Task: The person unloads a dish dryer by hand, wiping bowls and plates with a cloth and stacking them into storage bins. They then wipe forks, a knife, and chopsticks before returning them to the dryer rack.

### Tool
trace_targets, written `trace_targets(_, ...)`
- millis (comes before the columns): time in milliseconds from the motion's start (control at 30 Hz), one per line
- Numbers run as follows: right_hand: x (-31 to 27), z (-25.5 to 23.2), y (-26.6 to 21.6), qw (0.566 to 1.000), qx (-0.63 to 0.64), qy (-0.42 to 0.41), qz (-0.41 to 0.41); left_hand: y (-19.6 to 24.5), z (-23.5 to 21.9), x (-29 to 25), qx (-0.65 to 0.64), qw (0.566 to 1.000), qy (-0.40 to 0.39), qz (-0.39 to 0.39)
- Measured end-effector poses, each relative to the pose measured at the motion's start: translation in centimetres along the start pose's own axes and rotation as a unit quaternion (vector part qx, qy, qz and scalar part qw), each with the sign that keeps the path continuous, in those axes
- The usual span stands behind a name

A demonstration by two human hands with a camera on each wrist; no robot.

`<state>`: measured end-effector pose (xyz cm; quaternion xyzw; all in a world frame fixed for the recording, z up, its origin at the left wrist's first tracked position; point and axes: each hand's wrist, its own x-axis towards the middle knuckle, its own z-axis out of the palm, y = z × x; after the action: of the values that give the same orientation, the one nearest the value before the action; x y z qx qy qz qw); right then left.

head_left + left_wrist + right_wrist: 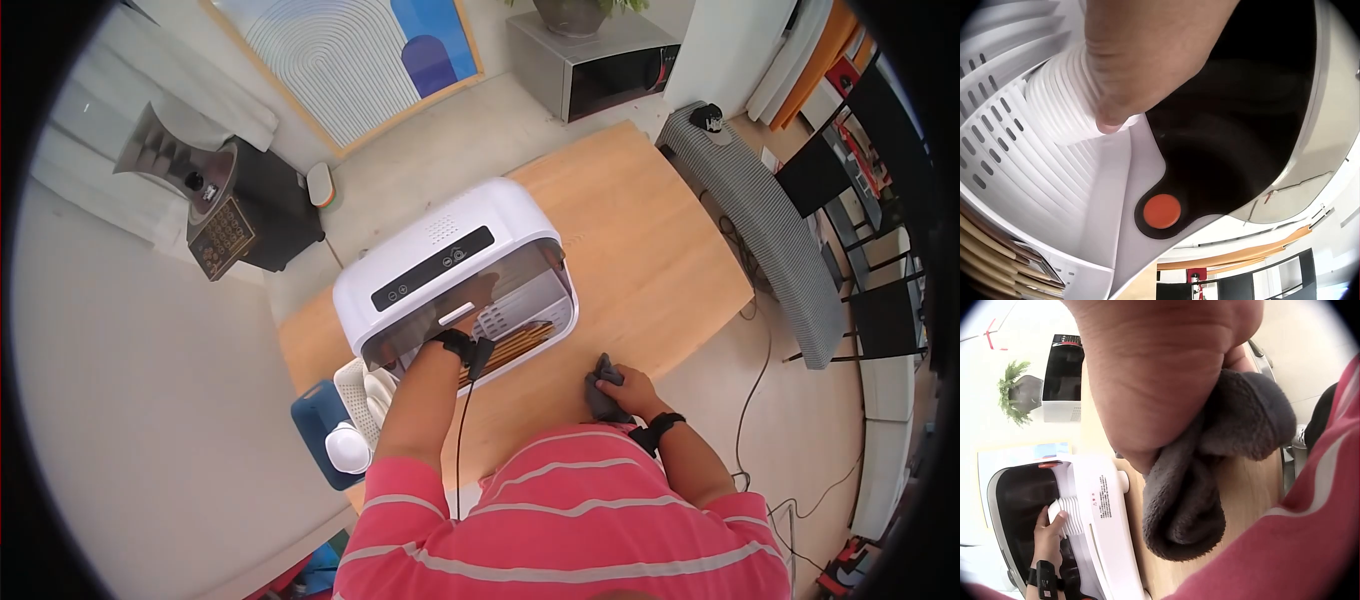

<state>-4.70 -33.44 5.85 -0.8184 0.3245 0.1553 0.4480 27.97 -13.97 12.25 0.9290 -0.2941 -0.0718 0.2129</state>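
Observation:
On the wooden table (640,250) stands a white dish cabinet (450,215), its smoky see-through lid (410,340) raised. My left hand (1047,537) reaches in under the lid and grips a stack of white dishes (1060,100) with closely nested rims. The thumb presses against the stack's edge in the left wrist view. Beneath the dishes is a slotted white rack (997,137). Wooden chopsticks (520,342) lie along the cabinet's front. My right hand (632,390) holds a bunched dark grey fluffy cloth (1185,506) near the table's front edge.
Left of the cabinet sit a blue tray (312,420), a white perforated basket (352,385) and white cups (348,450). A striped grey bench (770,210) stands right of the table. A cable (460,440) hangs from the left wrist. Behind is a microwave (610,75).

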Motion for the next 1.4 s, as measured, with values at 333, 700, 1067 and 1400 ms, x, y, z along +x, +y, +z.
trace_targets(333,0.9,-0.1,0.8,1.000,-0.005,-0.019,-0.003,-0.1,1.4,0.3,-0.082,0.994,0.061,-0.041)
trace_targets(700,1.2,1.1,2.0,0.998,0.052,0.003,-0.017,-1.3,2.1,-10.1,-0.119,0.972,0.204,-0.007)
trace_targets(1067,2.6,1.7,2.3,0.997,0.061,0.000,-0.042,-16.5,-8.2,-30.7,0.039,0.877,0.325,-0.352)
trace_targets(1400,2.7,2.1,2.8,0.997,0.065,0.020,-0.029,-23.1,-9.2,-34.8,0.102,0.867,0.120,-0.473)
